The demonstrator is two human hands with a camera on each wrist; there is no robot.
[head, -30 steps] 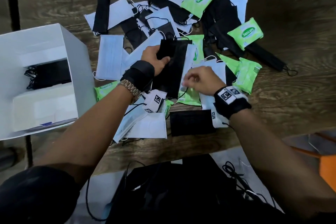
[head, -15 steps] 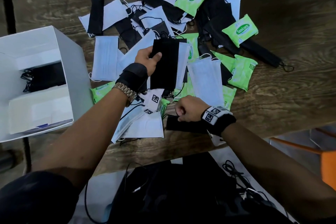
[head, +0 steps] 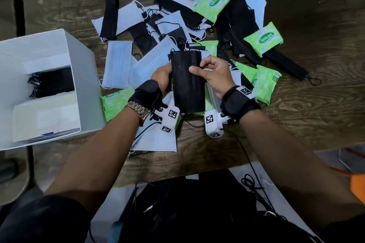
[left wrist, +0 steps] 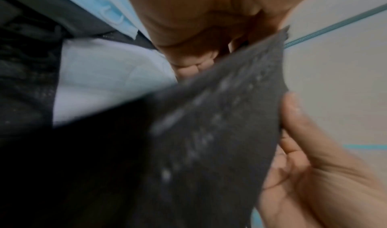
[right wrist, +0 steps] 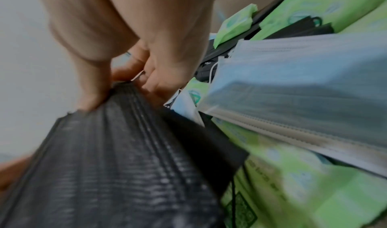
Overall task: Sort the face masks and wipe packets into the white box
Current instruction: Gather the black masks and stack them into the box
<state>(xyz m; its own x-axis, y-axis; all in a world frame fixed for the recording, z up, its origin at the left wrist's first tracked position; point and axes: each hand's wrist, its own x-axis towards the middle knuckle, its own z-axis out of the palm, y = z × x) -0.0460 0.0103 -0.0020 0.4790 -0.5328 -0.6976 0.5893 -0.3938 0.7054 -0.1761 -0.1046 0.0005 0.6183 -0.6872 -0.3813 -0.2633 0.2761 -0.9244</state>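
Head view is showing both hands meeting over the pile, holding a small stack of black face masks (head: 187, 83) upright above the wooden table (head: 325, 104). The left hand (head: 162, 80) is gripping the stack along its left edge, fingers hidden behind it, while the right hand (head: 214, 76) is pinching the right edge with the thumb lying across the front. In the right wrist view the fingers (right wrist: 155, 69) are curling round the far end of the pleated black masks, and in the left wrist view, blurred, a dark mask sheet is crossing between the two hands.

Judging by this, the person is squaring up the gathered black masks, a gathering step before the drop. The white box (head: 87, 77) is standing at the left, apart from the hands, with black masks (head: 52, 82) already lying in its far compartment and a white divider nearer the person.

The next move is probably calling for one hand to carry the stack leftward and lower it onto those black masks. Ear loops may be snagging on the pile. Light blue masks (head: 118, 64) and green Sanicare wipe packets (head: 263, 38) are lying unsorted on the table.
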